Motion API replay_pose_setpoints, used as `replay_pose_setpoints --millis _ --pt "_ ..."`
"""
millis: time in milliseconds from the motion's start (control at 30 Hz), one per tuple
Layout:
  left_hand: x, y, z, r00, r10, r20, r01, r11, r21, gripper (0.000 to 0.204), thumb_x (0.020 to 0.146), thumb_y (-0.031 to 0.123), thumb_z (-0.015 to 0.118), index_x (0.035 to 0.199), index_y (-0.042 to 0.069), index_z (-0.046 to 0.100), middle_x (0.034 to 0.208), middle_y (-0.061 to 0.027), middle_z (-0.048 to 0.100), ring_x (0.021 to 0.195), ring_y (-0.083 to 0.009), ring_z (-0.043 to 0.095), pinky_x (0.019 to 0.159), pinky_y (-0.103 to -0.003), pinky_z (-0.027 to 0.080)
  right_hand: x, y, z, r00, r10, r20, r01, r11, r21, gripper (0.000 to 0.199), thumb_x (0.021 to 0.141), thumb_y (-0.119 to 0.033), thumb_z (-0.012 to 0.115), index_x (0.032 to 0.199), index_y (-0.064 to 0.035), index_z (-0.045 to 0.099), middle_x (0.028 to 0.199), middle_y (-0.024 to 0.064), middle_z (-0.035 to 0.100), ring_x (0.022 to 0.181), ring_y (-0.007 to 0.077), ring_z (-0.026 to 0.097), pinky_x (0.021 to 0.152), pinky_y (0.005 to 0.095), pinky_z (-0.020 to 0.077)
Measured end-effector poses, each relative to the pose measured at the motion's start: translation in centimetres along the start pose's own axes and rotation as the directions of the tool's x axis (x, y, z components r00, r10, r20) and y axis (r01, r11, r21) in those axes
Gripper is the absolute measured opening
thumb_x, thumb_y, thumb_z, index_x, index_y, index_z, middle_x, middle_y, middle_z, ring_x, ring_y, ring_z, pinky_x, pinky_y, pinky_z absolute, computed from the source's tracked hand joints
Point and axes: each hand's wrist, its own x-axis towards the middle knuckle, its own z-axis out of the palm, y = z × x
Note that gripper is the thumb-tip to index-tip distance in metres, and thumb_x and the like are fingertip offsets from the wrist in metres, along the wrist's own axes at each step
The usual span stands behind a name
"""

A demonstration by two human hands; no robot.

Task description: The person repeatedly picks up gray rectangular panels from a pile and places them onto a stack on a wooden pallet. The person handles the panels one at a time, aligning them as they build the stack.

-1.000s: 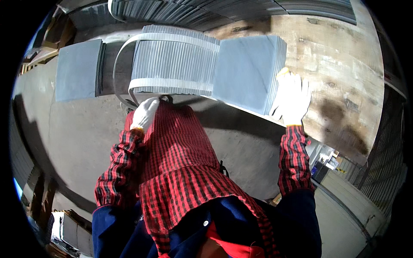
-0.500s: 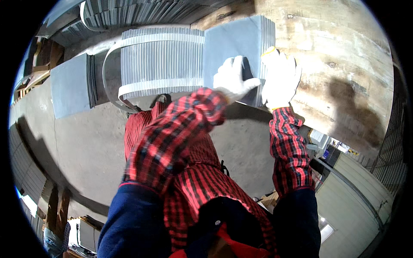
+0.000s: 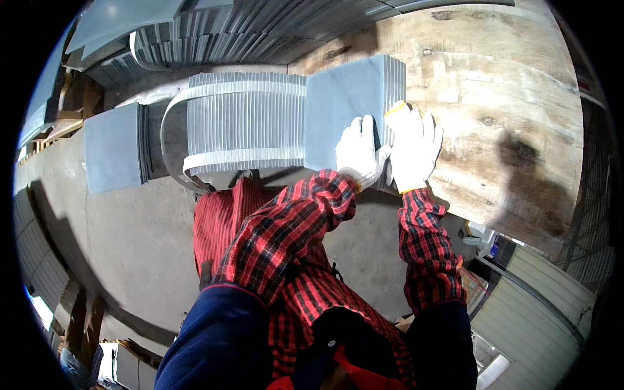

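Observation:
A short stack of square grey stone tiles leans at the right end of a long row, its broad face up toward me and its thin edges on the right. My left hand, in a white glove, lies flat on the lower right of the front tile with fingers stretched. Against the stack's right side rests my right hand, also gloved in white, its fingers extended upward and thumb toward the tile edges. Neither hand is closed round a tile. Adjoining on the left is the row of upright tiles with pale straps over it.
The stack stands by a worn plywood board spreading right. Other grey tiles lean at the left, and more tile rows run along the back. Concrete floor lies below. A dark shadow falls on the board.
My left hand has moved right across the tile face, closer to the right hand, and its thumb has drawn in. The whole scene sits lower in view. The right hand stays against the stack's side.

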Motion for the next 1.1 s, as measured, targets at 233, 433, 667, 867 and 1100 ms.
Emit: replay_pose_setpoints --millis 233,433,667,867,1100 --pt "0.2 1.1 -1.6 1.0 -0.001 0.006 0.001 1.0 -0.023 0.07 0.085 0.027 0.069 0.138 -0.007 0.04 0.131 -0.0277 0.049 0.119 -0.0449 0.05 0.101 -0.048 0.043 0.2 -0.2 -0.7 0.999 0.007 -0.037 -0.006 0.999 0.036 0.039 0.092 -0.019 0.053 0.126 -0.0016 0.059 0.127 0.0142 0.06 0.126 0.033 0.048 0.109 0.0472 0.0329" --pt "-0.8 -0.2 -3.4 0.999 0.034 -0.041 -0.036 0.999 -0.038 0.066 0.086 0.022 0.068 0.138 -0.007 0.04 0.134 -0.0292 0.049 0.125 -0.0448 0.048 0.106 -0.048 0.041 0.1 -0.2 -1.1 1.0 0.019 -0.023 -0.018 0.999 0.032 0.039 0.091 -0.017 0.053 0.127 -0.0013 0.058 0.128 0.0141 0.059 0.127 0.0322 0.047 0.109 0.0469 0.0329" --pt "-2.3 -2.6 -7.3 0.979 -0.127 0.156 0.144 0.985 -0.099 0.072 0.099 0.039 0.052 0.151 -0.004 0.027 0.152 -0.027 0.035 0.141 -0.0393 0.036 0.117 -0.043 0.031 0.6 1.5 -3.1 0.987 -0.125 0.101 0.119 0.99 0.07 0.049 0.088 -0.032 0.059 0.129 -0.0037 0.058 0.128 0.0143 0.056 0.129 0.0339 0.043 0.112 0.0477 0.0296" --pt "-4.0 -5.7 -11.1 0.986 -0.149 0.079 0.159 0.976 -0.15 0.067 0.101 0.039 0.049 0.152 0.0 0.029 0.153 -0.0255 0.036 0.141 -0.0391 0.037 0.116 -0.039 0.032 4.2 -4.8 -12.4 0.957 0.053 0.287 -0.226 0.754 0.616 0.058 0.09 -0.045 0.062 0.127 -0.0014 0.061 0.114 0.0222 0.064 0.104 0.0414 0.062 0.099 0.0489 0.0436" --pt "-4.9 -8.7 -9.3 0.845 0.229 0.482 -0.307 0.948 0.087 0.07 0.101 0.031 0.052 0.157 0.01 0.016 0.157 -0.0263 0.025 0.137 -0.0387 0.043 0.11 -0.042 0.04 4.1 -12.2 -2.7 0.564 -0.139 0.814 -0.657 0.522 0.544 0.067 0.088 -0.056 0.058 0.103 0.0087 0.07 0.091 0.0349 0.067 0.099 0.0429 0.068 0.087 0.0487 0.0516"
